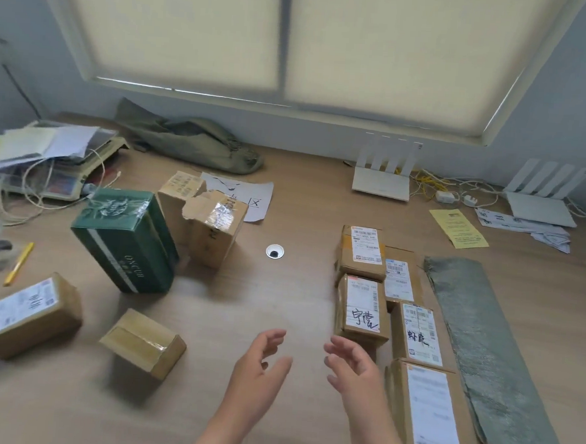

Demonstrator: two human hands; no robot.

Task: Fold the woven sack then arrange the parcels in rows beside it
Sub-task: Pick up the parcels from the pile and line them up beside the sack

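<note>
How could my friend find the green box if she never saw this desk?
Look at the left half of the wooden desk, away from the flat grey sack. Among the scattered brown parcels there, the green box leans beside a torn cardboard one. It alone is dark green and shiny, with a pale stripe.

Soft window daylight, blurred edges, wide-angle bowing

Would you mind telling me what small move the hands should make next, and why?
Probably reach the left hand to the plain small box: it and the right hand hold nothing, that box is the nearest loose parcel, and the rows beside the folded sack have room at their near left end.
</note>
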